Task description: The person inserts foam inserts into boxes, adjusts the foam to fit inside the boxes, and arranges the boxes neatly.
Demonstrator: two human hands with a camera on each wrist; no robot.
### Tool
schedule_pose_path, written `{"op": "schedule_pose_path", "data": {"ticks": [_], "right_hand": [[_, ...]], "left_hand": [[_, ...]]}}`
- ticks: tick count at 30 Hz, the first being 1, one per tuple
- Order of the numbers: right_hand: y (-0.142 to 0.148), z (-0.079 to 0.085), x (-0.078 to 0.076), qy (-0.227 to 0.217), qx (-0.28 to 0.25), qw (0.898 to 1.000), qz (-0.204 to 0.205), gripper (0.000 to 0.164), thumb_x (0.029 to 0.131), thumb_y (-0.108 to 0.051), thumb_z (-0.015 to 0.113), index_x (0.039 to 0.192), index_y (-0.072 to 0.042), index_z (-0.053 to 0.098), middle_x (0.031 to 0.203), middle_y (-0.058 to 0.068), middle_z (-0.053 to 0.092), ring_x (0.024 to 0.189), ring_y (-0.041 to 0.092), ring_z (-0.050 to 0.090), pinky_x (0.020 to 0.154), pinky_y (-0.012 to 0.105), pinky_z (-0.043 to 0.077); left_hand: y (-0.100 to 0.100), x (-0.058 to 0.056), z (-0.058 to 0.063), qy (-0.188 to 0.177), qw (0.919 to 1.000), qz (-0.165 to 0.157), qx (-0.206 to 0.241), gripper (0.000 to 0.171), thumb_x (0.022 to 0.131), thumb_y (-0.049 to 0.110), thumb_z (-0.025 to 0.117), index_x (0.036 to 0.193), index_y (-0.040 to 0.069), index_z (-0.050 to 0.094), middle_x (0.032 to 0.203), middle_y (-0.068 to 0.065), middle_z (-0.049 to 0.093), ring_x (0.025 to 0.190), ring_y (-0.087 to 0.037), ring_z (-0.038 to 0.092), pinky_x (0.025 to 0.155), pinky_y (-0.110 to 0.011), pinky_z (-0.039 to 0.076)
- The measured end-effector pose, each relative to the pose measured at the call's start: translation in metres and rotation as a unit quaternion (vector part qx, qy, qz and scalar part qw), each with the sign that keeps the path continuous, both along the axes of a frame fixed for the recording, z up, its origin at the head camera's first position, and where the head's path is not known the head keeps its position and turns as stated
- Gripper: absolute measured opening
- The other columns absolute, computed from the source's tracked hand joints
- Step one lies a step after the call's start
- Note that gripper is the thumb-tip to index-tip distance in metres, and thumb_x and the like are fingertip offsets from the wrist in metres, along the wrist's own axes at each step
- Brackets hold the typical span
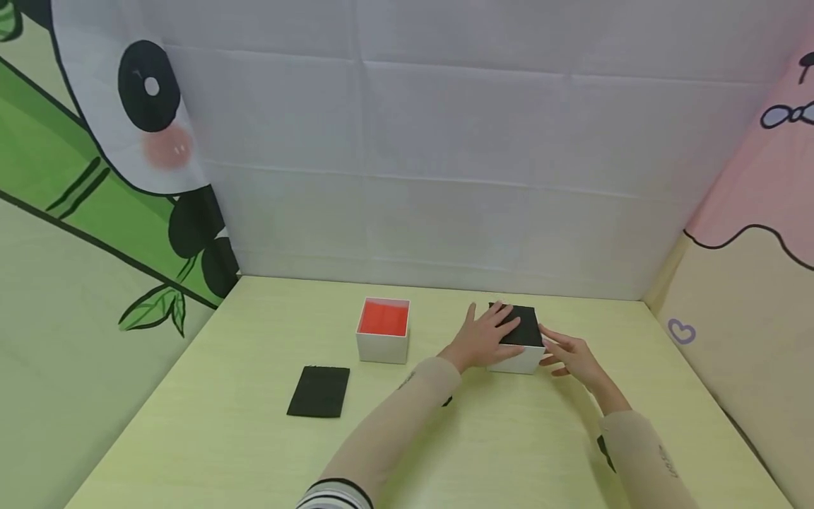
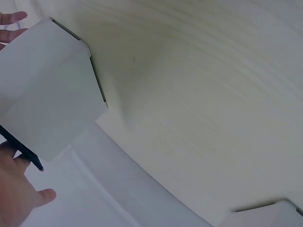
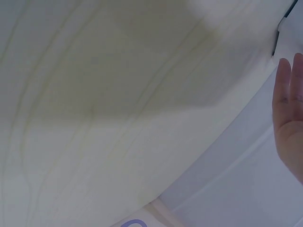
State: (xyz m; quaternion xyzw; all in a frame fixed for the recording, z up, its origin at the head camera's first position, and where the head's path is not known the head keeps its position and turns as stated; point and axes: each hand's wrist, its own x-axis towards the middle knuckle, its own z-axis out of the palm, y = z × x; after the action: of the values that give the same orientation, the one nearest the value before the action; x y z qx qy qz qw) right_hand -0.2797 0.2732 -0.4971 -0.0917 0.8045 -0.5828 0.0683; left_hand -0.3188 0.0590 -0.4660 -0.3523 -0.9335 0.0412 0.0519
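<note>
Over to the right stands a white box (image 1: 516, 363), with a black square panel (image 1: 526, 326) lying across its top. My left hand (image 1: 481, 338) rests on the panel with its fingers spread. In the left wrist view the panel's edge (image 2: 21, 149) runs along the box's white side (image 2: 57, 94), and my left fingers are over it. Beside the box's right side is my right hand (image 1: 572, 357), fingers extended and loosely bent. Its fingertips are at the box wall; whether they touch cannot be told. The right wrist view shows the hand (image 3: 291, 113) with straight fingers.
A second white box (image 1: 383, 348), its top uncovered, shows a red interior (image 1: 384, 319) left of my hands. Nearer on the table (image 1: 496, 452) lies another flat black panel (image 1: 319, 392). A pale cloth wall (image 1: 439, 212) rises behind the table; printed cloths hang at both sides.
</note>
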Motion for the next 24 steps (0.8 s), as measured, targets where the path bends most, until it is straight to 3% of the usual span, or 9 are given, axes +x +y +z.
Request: {"op": "schedule_pose_path", "data": {"ticks": [4, 17, 24], "right_hand": [[-0.001, -0.002, 0.0, 0.0, 0.0, 1.0, -0.004, 0.049, 0.095, -0.026, 0.045, 0.136, -0.001, 0.032, 0.11, 0.032, 0.052, 0.087, 0.044, 0.057, 0.065, 0.048, 0.049], [-0.001, -0.002, 0.0, 0.001, -0.001, 1.0, -0.013, 0.048, 0.095, -0.026, 0.043, 0.135, -0.001, 0.032, 0.106, 0.029, 0.055, 0.086, 0.043, 0.058, 0.064, 0.047, 0.049], [-0.001, -0.002, 0.0, 0.002, -0.004, 1.0, -0.013, 0.049, 0.095, -0.026, 0.043, 0.136, -0.002, 0.032, 0.105, 0.029, 0.056, 0.086, 0.044, 0.058, 0.064, 0.047, 0.049]], "left_hand": [[0.002, 0.0, -0.004, -0.011, 0.9996, 0.0, -0.026, 0.065, 0.086, 0.067, 0.021, 0.141, 0.033, 0.023, 0.146, 0.008, 0.019, 0.134, -0.013, 0.01, 0.101, -0.052, 0.014], [0.01, -0.003, -0.007, -0.02, 0.9998, 0.009, 0.002, 0.067, 0.083, 0.069, 0.027, 0.139, 0.031, 0.031, 0.14, 0.009, 0.033, 0.13, -0.013, 0.023, 0.099, -0.05, 0.02], [0.013, -0.004, -0.008, -0.023, 0.9992, 0.01, -0.029, 0.069, 0.082, 0.071, 0.024, 0.137, 0.032, 0.035, 0.139, 0.01, 0.035, 0.129, -0.012, 0.026, 0.099, -0.05, 0.019]]}}
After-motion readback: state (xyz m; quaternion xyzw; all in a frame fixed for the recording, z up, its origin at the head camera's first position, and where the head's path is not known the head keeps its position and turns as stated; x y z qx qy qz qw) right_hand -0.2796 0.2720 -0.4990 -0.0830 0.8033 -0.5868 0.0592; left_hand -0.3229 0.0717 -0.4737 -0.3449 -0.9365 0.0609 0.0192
